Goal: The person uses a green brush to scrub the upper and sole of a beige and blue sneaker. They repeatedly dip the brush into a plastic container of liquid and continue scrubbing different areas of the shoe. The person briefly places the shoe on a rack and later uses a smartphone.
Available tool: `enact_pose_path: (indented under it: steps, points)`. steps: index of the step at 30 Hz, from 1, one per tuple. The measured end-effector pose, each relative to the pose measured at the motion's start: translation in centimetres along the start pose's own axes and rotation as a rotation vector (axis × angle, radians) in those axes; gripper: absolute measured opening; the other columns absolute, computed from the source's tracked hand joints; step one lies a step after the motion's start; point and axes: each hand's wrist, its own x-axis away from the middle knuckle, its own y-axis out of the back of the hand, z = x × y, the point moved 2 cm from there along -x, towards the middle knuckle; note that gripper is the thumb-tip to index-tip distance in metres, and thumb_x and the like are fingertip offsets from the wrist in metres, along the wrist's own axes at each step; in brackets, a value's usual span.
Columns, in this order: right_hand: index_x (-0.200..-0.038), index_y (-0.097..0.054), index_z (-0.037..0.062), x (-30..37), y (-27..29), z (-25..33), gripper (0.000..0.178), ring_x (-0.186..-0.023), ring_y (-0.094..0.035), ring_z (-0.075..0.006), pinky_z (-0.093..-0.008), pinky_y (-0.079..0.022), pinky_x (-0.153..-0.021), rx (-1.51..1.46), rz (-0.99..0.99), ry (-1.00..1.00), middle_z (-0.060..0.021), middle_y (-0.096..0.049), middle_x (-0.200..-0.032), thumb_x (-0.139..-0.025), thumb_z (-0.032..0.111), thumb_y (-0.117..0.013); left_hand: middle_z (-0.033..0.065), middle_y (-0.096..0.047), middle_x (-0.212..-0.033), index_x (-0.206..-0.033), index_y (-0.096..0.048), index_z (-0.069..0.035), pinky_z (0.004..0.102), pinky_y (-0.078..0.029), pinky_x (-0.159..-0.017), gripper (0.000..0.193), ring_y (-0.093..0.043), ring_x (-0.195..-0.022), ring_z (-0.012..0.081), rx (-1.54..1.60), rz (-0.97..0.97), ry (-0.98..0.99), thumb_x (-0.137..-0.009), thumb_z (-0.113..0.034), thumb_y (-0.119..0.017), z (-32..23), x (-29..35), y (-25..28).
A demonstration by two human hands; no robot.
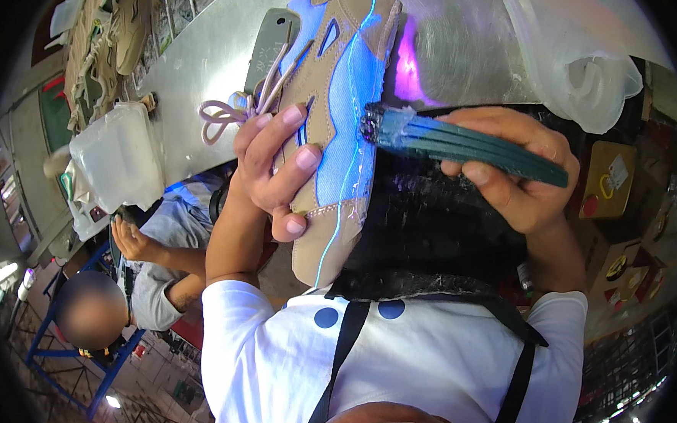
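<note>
A tan and light-coloured shoe upper (312,126), washed in blue light, is held on its side in front of my chest. My left hand (276,162) grips it, thumb out of sight and fingers spread over the tan panel. Tied laces (240,111) hang at its left, beside a grey tongue (272,47). A bright blue line runs the length of the upper near its right edge. My right hand (517,159) is closed around a dark green brush (472,144). The brush's dark, wet-looking tip touches the upper's right edge.
A metal worktable (197,58) curves across the top, with a pink-violet reflection. Cloudy plastic containers stand at the left (119,158) and upper right (583,71). More shoes (130,24) hang at upper left. Another person's hand (132,239) is at left; boxes (608,180) sit at right.
</note>
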Motion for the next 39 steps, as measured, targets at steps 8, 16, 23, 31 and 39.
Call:
enact_pose_path:
  steps: [8, 16, 23, 31, 39]
  points:
    - [-0.102, -0.066, -0.0106, 1.9, -2.8, 3.0, 0.015, -0.076, -0.075, -0.0223, -0.0299, -0.062, -0.068, -0.141, -0.149, -0.130, -0.0258, -0.073, -0.096, -0.087, -0.009, -0.070, 0.0181, -0.063, -0.127, -0.143, -0.032, -0.027, 0.0554, -0.047, -0.091, 0.040, -0.067, -0.105, 0.0453, 0.000, 0.089, -0.005, -0.106, -0.038, -0.039, -0.4, -1.5, 0.6]
    - [-0.112, -0.063, -0.0119, 1.3, -0.7, 2.6, 0.027, -0.077, -0.075, -0.0241, -0.0322, -0.063, -0.067, -0.128, 0.088, 0.045, -0.0307, -0.071, -0.104, -0.087, -0.005, -0.068, 0.0201, -0.068, -0.120, -0.132, -0.049, -0.014, 0.0540, -0.049, -0.090, 0.038, -0.068, -0.103, 0.0458, 0.032, 0.116, 0.018, -0.105, -0.037, -0.036, -0.6, -2.5, 1.1]
    - [-0.106, -0.067, -0.0121, 2.6, -1.6, 3.8, 0.028, -0.079, -0.077, -0.0295, -0.0346, -0.064, -0.068, -0.116, 0.025, 0.097, -0.0286, -0.073, -0.097, -0.080, -0.004, -0.074, 0.0245, -0.069, -0.117, -0.126, -0.049, -0.009, 0.0538, -0.052, -0.085, 0.035, -0.069, -0.101, 0.0466, -0.009, 0.087, -0.008, -0.101, -0.032, -0.042, -1.0, -3.9, 0.9]
    - [-0.108, -0.062, -0.0090, 2.8, -2.1, 6.5, 0.031, -0.070, -0.076, -0.0302, -0.0352, -0.063, -0.061, 0.160, 0.048, 0.251, -0.0259, -0.073, -0.091, -0.083, 0.005, -0.073, 0.0261, -0.069, -0.116, -0.126, -0.041, -0.008, 0.0534, -0.056, -0.083, 0.033, -0.070, -0.101, 0.0464, -0.093, 0.114, -0.089, -0.097, -0.021, -0.051, -1.4, -5.9, 1.0]
    - [-0.105, -0.065, -0.0057, 2.1, -1.0, 7.7, 0.028, -0.065, -0.074, -0.0252, -0.0280, -0.058, -0.052, 0.123, 0.153, 0.226, -0.0274, -0.073, -0.091, -0.080, 0.005, -0.074, 0.0260, -0.069, -0.118, -0.126, -0.039, -0.007, 0.0512, -0.057, -0.081, 0.041, -0.071, -0.102, 0.0446, -0.162, 0.133, -0.130, -0.092, -0.013, -0.061, -1.7, -7.3, 1.2]
